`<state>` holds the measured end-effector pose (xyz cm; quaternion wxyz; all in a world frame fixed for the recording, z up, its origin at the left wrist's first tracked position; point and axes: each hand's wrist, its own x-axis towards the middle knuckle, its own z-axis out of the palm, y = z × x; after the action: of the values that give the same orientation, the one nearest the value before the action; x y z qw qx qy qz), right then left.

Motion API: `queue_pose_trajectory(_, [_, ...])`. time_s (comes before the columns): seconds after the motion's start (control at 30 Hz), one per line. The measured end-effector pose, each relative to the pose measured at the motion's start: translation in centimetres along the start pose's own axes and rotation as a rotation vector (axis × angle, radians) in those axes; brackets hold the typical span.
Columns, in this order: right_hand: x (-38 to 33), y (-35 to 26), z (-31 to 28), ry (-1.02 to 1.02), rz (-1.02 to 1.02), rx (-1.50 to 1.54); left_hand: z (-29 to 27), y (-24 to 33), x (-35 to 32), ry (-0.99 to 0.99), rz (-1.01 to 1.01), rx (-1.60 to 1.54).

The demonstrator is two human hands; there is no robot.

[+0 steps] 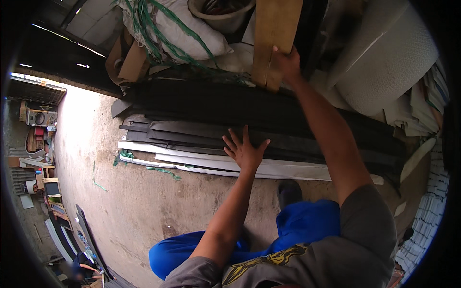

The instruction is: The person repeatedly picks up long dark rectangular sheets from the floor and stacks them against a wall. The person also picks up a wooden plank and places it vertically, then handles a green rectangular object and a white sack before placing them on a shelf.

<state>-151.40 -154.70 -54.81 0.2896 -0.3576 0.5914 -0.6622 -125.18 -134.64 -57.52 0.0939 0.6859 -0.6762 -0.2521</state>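
Observation:
My right hand is closed on the lower right edge of a tan wooden board, which stands upright at the back with a seam down its face. Over the front of a long stack of flat black strips, my left hand is spread with fingers apart and holds nothing. Whether its palm touches the strips I cannot tell. Several long white strips lie along the near side of the black stack, with green plastic twine around their left end.
White sacks with green twine and a tub stand behind the stack. A big roll of bubble wrap leans at the back right. Shelves of goods line the far left; another person is at lower left.

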Motion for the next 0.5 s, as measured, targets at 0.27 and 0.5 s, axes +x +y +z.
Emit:
queue_pose_trajectory(0.27, [5.0, -0.8, -5.9, -0.197, 0.001, -0.062, 1.0, -0.9, -0.3, -0.059, 0.060, 0.089])
queue_pose_trajectory(0.5, [6.1, 1.1, -5.9, -0.115, 0.128, -0.238, 1.3, -1.4, -0.2, -0.053, 0.046, 0.069])
